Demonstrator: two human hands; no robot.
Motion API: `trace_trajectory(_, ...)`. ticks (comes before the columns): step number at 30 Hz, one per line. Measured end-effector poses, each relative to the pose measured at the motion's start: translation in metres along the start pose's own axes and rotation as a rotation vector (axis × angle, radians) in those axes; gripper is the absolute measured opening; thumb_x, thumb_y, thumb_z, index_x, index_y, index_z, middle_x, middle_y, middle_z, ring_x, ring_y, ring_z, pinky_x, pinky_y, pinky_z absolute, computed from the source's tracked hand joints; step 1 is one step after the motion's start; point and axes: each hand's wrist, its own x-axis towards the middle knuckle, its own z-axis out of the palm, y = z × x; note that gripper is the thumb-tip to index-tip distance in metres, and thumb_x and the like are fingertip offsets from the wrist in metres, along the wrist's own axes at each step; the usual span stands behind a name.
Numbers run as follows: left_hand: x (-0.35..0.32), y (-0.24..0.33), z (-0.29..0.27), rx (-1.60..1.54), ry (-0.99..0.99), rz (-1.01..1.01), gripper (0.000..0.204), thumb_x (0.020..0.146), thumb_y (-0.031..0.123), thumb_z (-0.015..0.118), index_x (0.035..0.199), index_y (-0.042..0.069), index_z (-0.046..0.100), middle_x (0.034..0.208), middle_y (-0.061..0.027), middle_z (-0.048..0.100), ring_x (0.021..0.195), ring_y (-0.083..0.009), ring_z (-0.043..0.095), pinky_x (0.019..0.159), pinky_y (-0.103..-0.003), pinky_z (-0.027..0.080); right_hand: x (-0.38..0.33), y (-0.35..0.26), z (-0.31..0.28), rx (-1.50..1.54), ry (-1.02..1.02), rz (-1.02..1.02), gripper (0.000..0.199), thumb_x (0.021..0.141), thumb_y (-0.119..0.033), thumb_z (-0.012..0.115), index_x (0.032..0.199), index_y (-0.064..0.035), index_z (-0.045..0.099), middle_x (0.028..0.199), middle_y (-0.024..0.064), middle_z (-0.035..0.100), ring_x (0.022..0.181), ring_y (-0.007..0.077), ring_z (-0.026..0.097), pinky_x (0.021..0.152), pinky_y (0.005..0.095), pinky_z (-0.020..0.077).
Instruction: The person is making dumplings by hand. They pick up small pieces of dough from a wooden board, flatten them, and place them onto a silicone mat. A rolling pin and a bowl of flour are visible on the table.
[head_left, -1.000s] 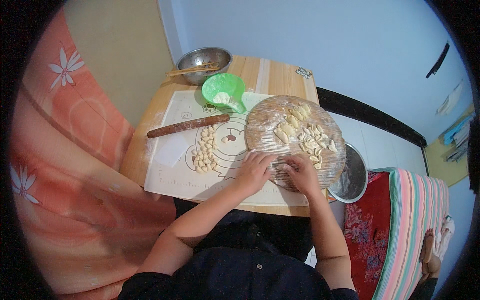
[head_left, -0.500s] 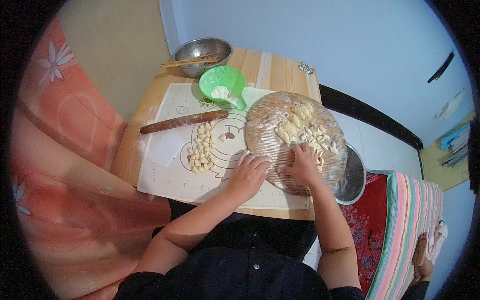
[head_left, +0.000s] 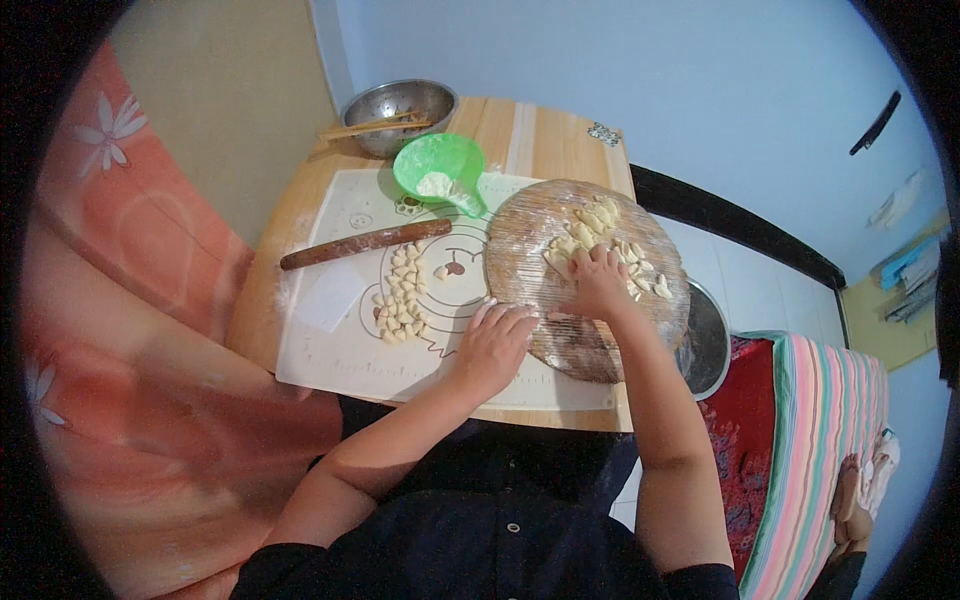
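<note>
My left hand [head_left: 497,342] lies with outstretched fingers at the near left edge of a round ridged board [head_left: 520,240], holding nothing I can see. Over the board my right hand [head_left: 602,283] is palm down, thumb apart from its bent fingers, whose tips touch down beside the dough pieces. Plump pleated dumplings [head_left: 582,238] form a row at the board's far side. Small curled dough pieces [head_left: 640,268] are heaped to their right, partly hidden by my right hand. Left of my left hand, many small cut dough lumps [head_left: 403,300] are piled on a white printed mat [head_left: 330,365].
A floury rolling pin [head_left: 365,243] lies across the mat above a white sheet [head_left: 328,295]. Behind are a green scoop [head_left: 437,160] with flour and a metal bowl [head_left: 385,100] with chopsticks [head_left: 372,127]. The board overhangs the table's right side, above a metal basin [head_left: 708,345].
My right hand has moved away from me across the board, toward the dumplings. My left hand stays in nearly the same place at the board's edge.
</note>
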Motion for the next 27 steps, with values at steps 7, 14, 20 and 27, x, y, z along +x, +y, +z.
trace_trajectory(7,-0.002,-0.002,0.000,0.006,-0.021,0.004,0.033,0.088,0.011,0.062,0.120,0.010,0.062,0.131,-0.0051,0.057,0.126,-0.0257,0.049,0.112,-0.047,0.031,-0.020,-0.002,-0.003,0.205,0.223,-0.059,0.020,0.072,-0.024,0.079,0.084,-0.0107,0.070,0.090,0.0094,0.065,0.097,0.0332,0.059,0.083,0.0483,0.0435)
trace_trajectory(14,-0.003,-0.004,0.004,0.023,0.002,0.008,0.033,0.087,0.012,0.062,0.121,0.010,0.062,0.130,-0.0055,0.058,0.125,-0.0254,0.049,0.109,-0.047,0.033,-0.060,-0.008,0.004,0.252,0.289,-0.280,0.016,0.077,-0.015,0.075,0.093,-0.0090,0.075,0.092,0.0105,0.068,0.093,0.0340,0.061,0.083,0.0433,0.0493)
trace_trajectory(20,0.000,-0.001,0.001,0.013,-0.018,0.002,0.031,0.087,0.012,0.062,0.118,0.009,0.061,0.127,-0.0061,0.059,0.123,-0.0263,0.050,0.109,-0.046,0.034,-0.064,-0.007,0.001,0.309,0.228,-0.194,0.011,0.080,-0.014,0.072,0.088,-0.0081,0.075,0.090,0.0127,0.068,0.091,0.0347,0.062,0.083,0.0444,0.0500)
trace_trajectory(27,-0.001,-0.003,0.002,-0.001,-0.018,0.008,0.031,0.089,0.011,0.060,0.120,0.009,0.061,0.128,-0.0073,0.058,0.123,-0.0276,0.050,0.109,-0.046,0.034,-0.019,0.030,-0.034,0.441,0.403,0.281,0.018,0.087,-0.019,0.067,0.098,-0.0055,0.073,0.094,0.0184,0.069,0.090,0.0347,0.067,0.077,0.0401,0.0523)
